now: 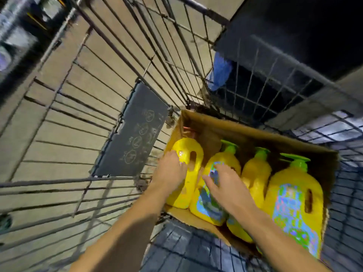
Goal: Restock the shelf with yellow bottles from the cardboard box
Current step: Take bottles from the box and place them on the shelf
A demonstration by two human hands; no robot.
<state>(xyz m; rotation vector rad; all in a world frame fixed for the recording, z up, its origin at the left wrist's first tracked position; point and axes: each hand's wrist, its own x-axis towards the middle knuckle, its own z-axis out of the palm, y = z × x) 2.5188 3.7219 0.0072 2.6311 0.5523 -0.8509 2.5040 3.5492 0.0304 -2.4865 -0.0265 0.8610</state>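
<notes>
In the head view, a cardboard box (253,134) is seen at about 5 o'clock, set inside a wire cart (98,107). Four yellow bottles with green pump tops are packed in it, side by side. The left hand (172,169) is laid flat, fingers loosely spread, on the leftmost bottle (188,154) beside its handle hole. The right hand (224,183) is rested with fingers spread on the label of the second bottle (222,160) (nothing is pinched by either hand). The third bottle (257,169) and the fourth bottle (294,195) are left untouched toward 3 o'clock. A dark placard (133,132) is hung on the cart wall at 9 o'clock of the box, and a blue cloth (221,71) is seen at 12 o'clock
</notes>
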